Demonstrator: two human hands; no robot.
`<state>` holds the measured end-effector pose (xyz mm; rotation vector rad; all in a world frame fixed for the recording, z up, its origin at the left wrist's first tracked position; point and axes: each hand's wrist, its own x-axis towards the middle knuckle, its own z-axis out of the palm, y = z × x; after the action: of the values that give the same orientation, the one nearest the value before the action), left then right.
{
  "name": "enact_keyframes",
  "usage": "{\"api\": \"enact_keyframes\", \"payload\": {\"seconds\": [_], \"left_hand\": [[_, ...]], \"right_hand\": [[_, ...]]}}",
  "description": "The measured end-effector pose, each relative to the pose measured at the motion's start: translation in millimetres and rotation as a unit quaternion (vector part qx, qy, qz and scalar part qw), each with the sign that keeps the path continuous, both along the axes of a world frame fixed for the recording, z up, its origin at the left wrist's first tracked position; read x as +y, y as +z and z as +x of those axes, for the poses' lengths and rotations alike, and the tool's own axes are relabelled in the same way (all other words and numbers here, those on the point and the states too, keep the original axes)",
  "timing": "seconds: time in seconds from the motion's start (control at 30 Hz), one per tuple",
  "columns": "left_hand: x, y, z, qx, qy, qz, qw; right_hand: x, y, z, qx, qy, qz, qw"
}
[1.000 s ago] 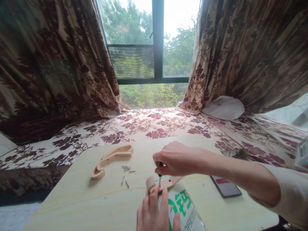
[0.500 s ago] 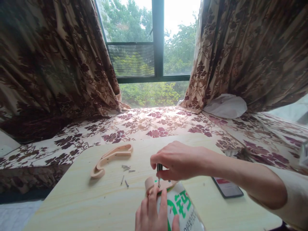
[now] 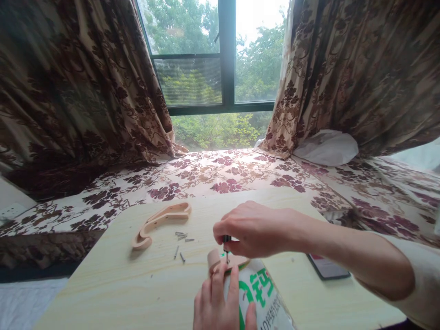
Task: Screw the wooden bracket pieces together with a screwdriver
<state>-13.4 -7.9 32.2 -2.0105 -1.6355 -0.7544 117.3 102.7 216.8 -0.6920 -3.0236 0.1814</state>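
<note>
My right hand is closed round the dark handle of a small screwdriver. Held nearly upright, its shaft points down at a small screw in a pale wooden piece with a curled end. The wooden piece lies on a white carton with green printing. My left hand reaches up from below, fingers stretched out and apart. Its fingertips press on the near edge of the wood beside the screw, and its thumb rests over the carton. Part of the wood is hidden by my hands.
A second curved wooden piece lies on the pale tabletop at the left. Several loose screws are scattered near it. A phone lies partly under my right forearm. Beyond the table are a flower-patterned cloth and a white plastic bag.
The view has shifted slightly. My right hand turns a little on the screwdriver, which stays at the same spot on the wood. My left hand keeps its place.
</note>
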Motion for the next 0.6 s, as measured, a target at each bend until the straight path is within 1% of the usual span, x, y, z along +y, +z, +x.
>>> {"api": "enact_keyframes", "payload": {"seconds": [0.17,0.23,0.33,0.4,0.47,0.6], "left_hand": [[-1.2,-4.7,-1.3,-0.018,-0.008,0.002,1.000],[-2.1,-5.1,-1.1,-0.022,-0.009,0.001,1.000],[-4.0,-2.1,0.7,-0.023,-0.002,-0.011,1.000],[-4.9,1.6,2.4,-0.022,0.003,-0.024,0.999],[-5.1,5.2,4.0,-0.015,0.005,-0.035,0.999],[-4.9,8.3,5.0,-0.005,0.006,-0.036,0.999]], "right_hand": [[0.9,-3.0,-1.4,-0.014,-0.061,0.016,0.998],[2.4,-1.1,0.5,-0.013,-0.053,0.008,0.998],[3.3,1.9,3.3,-0.012,-0.004,-0.012,1.000],[2.3,1.4,3.0,-0.015,0.013,-0.006,1.000],[0.5,-0.8,0.8,-0.018,0.005,0.017,1.000],[-1.6,-2.0,-2.8,-0.038,-0.044,0.042,0.997]]}}
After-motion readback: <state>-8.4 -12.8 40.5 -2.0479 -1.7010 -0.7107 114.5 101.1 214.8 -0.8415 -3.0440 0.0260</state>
